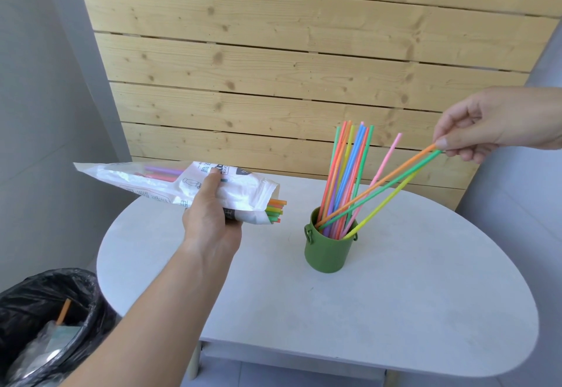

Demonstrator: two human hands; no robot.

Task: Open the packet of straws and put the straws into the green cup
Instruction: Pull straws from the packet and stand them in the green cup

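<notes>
The packet of straws (152, 183) is held above the left edge of the table (365, 310) by the left hand (213, 219), whose grip is wrapped round it near the open end; coloured straw tips (275, 210) protrude there; an orange and a green straw (380, 186) are pinched at their upper ends in the grip of the right hand (486, 125), their lower ends inside the green cup (330, 252); the cup is stood on the table with a bundle of straws (349, 167) leant in it; a black-lined bin (45, 310) is seen lower left.
</notes>
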